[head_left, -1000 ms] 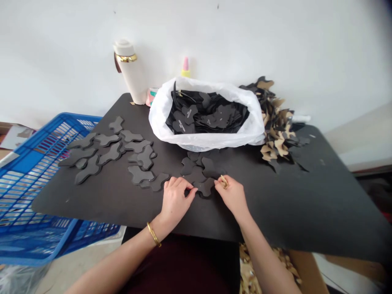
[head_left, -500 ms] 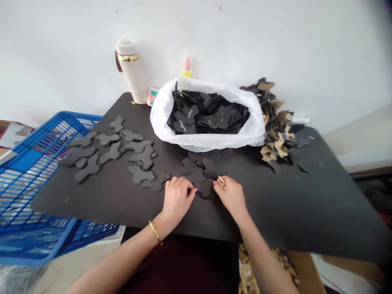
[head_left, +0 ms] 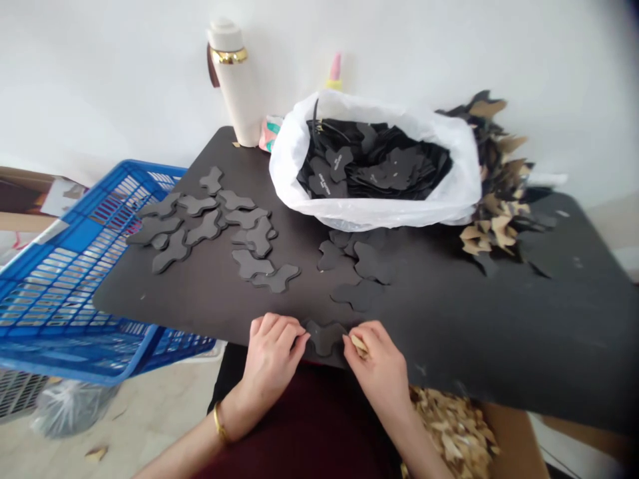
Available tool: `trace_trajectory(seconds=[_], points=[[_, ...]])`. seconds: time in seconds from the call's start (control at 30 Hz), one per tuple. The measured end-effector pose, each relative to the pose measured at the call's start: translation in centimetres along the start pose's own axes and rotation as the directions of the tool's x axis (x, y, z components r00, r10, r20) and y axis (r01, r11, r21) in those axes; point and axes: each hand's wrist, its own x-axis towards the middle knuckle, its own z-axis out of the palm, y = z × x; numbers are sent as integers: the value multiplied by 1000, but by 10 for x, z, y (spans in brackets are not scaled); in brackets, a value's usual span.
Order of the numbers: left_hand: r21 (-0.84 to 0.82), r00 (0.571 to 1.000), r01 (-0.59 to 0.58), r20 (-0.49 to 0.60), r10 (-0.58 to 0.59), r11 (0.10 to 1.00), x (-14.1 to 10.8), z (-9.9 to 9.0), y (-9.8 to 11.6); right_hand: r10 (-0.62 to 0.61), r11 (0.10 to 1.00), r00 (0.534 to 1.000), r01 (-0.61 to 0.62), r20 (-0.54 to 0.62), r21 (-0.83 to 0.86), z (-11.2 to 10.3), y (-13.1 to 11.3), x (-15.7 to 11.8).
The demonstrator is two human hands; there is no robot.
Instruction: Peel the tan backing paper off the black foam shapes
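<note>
A dark, wavy-edged flat piece [head_left: 324,338] lies at the table's front edge between my two hands. My left hand [head_left: 275,346] pinches its left end, fingers closed. At its right end is my right hand [head_left: 375,356], with thumb and finger together at the piece and a small tan scrap [head_left: 359,344] held in the curled fingers. Just beyond, several similar dark pieces [head_left: 372,263] lie loosely overlapped. More of them, in small stacks [head_left: 204,227], are spread over the left part of the table.
A white plastic bag [head_left: 394,214] full of dark pieces stands at the back, beside a heap of tan and black scraps [head_left: 502,223]. Behind are a cream bottle [head_left: 239,100] and the wall. A blue basket [head_left: 144,349] stands left; a scrap-filled box [head_left: 454,426] is below.
Both hands have come back to the table's front edge with a dark piece, away from the middle group. The view has shifted, so the table's contents appear higher and further right.
</note>
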Motion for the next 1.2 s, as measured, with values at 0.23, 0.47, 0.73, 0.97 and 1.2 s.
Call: trace_trajectory(seconds=[0.23,0.47,0.73,0.97,1.2], points=[[-45,1000,25,2,-25,999,-1,-2,0,-38,998,999,36,35,43,3,6,0],[-32,995,97,31,-96,995,-4,-4,3,17,997,996,-23,85,68,-5,0,6],[-10,995,91,37,-91,996,0,-2,1,35,999,998,-36,60,14,-1,-5,5],[31,994,80,73,-82,996,2,-1,3,39,996,998,-34,49,-87,3,-6,4],[87,979,143,136,-154,986,9,-7,-5,69,939,991,-25,116,-342,-2,-10,12]])
